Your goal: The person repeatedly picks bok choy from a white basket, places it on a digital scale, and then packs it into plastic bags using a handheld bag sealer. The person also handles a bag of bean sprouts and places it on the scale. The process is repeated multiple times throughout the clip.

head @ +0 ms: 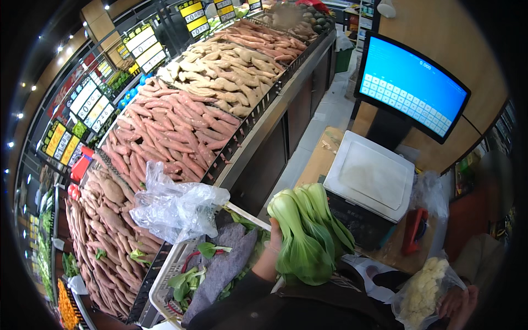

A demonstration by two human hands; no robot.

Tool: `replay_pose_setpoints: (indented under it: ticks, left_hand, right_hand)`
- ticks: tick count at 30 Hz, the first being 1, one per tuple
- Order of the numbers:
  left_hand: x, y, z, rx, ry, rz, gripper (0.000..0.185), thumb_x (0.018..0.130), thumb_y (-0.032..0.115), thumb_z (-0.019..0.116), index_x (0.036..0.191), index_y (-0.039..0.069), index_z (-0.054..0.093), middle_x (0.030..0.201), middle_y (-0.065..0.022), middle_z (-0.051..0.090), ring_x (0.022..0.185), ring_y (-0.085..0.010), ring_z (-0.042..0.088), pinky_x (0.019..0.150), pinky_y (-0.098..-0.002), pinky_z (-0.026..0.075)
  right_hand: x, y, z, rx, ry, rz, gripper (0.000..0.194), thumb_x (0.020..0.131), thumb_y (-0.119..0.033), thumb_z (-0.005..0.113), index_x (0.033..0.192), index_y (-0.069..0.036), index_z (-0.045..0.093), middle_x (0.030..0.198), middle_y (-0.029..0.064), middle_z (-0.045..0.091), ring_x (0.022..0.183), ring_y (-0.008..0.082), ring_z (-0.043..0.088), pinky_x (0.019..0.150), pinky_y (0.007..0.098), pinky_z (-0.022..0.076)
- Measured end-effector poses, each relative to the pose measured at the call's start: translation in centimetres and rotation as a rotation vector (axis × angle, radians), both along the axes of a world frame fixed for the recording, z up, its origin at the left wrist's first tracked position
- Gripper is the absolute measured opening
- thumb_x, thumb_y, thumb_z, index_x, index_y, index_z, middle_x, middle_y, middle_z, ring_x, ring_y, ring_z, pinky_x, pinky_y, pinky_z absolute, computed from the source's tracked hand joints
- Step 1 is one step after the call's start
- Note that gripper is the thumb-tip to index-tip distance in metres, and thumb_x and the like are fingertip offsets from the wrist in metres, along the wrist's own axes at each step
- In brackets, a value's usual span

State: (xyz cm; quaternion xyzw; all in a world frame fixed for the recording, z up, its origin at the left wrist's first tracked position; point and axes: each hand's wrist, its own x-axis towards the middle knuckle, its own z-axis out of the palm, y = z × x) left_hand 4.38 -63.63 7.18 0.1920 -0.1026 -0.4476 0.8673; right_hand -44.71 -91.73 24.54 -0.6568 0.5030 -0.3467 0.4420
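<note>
My left hand [273, 243] comes up from a dark sleeve and is closed on a bunch of green bok choy [307, 247], its pale stalk ends pointing up. Most of the fingers are hidden behind the leaves. The bunch is just left of a scale with a white weighing plate [369, 175] that carries nothing. My right hand is out of view. Left of my left hand, a white plastic basket [159, 284] contains a grey cloth [225, 268] and loose leaves. Crumpled clear plastic bags [175, 206] lie above the basket, by the sweet potatoes.
Sweet potatoes [169, 132] fill the sloping display at left. A lit touch screen [412, 86] stands behind the scale. A red tape dispenser [414, 231] sits right of it. At lower right, another person's hands [462, 303] are at a clear bag of cauliflower [425, 288].
</note>
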Motion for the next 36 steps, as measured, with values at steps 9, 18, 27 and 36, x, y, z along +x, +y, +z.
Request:
replay_pose_setpoints:
  ticks: [9,18,27,36]
  left_hand:
    - [-0.4,-2.6,-2.3,0.080,0.082,-0.108,0.113,0.070,0.086,0.056,0.152,0.013,0.031,0.148,-0.0129,0.042,0.134,-0.0319,0.044,0.110,-0.0515,0.040]
    - [0.0,-3.4,-2.6,-0.075,0.228,-0.269,0.103,0.073,0.069,0.072,0.149,0.009,0.037,0.144,-0.0173,0.048,0.130,-0.0354,0.049,0.108,-0.0521,0.043]
    - [-0.8,-1.8,-2.7,0.079,0.094,-0.138,0.109,0.069,0.080,0.064,0.148,0.009,0.039,0.143,-0.0128,0.050,0.128,-0.0301,0.051,0.106,-0.0480,0.045]
    - [-0.8,-3.4,0.9,0.030,-0.178,0.024,0.129,0.057,0.058,0.089,0.155,0.011,0.019,0.150,-0.0096,0.041,0.134,-0.0268,0.046,0.111,-0.0437,0.041]
  right_hand:
    - [1.1,4.2,-5.0,-0.143,0.244,0.156,0.023,0.097,-0.012,0.062,0.117,-0.003,0.056,0.086,0.0030,0.057,0.077,0.0136,0.054,0.071,0.0293,0.0472]
    - [1.5,8.0,-7.5,-0.608,1.011,0.360,0.013,0.092,-0.017,0.060,0.097,-0.006,0.065,0.088,0.0145,0.060,0.092,0.0349,0.054,0.093,0.0459,0.0424]
    - [7.2,4.4,-8.5,-0.410,0.759,0.482,0.020,0.086,-0.020,0.067,0.102,-0.008,0.068,0.089,0.0144,0.062,0.103,0.0287,0.056,0.098,0.0466,0.0416]
    - [34.8,6.7,-7.8,0.220,-0.247,1.058,0.127,0.074,-0.069,0.072,0.157,-0.002,0.003,0.161,0.0229,0.014,0.148,0.0360,0.021,0.119,0.0470,0.0170]
